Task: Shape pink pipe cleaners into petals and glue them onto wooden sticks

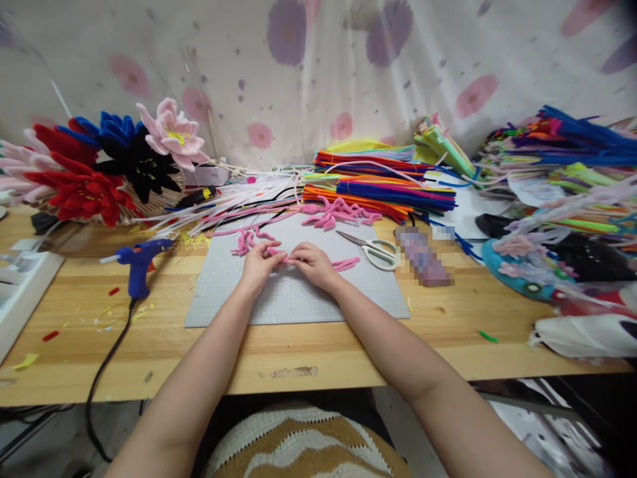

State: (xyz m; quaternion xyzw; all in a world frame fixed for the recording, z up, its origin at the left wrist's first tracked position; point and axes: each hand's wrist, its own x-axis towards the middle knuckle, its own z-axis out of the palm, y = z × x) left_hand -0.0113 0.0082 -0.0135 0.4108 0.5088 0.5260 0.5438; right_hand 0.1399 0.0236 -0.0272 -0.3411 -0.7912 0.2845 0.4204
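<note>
Head: scissors (378,253) near hands (312,264); pixelated item (425,255), maybe phone.

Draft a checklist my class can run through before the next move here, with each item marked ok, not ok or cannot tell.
1. Left hand and right hand both gripping the pink pipe cleaners: ok.
2. Gray cutting mat under the work: ok.
3. Scissors set down, out of the hands: ok.
4. Blue glue gun off the mat: ok.
5. Glue gun's heat: cannot tell.
6. Wooden table swept of scraps: not ok; red scraps lie left of the mat.
</note>
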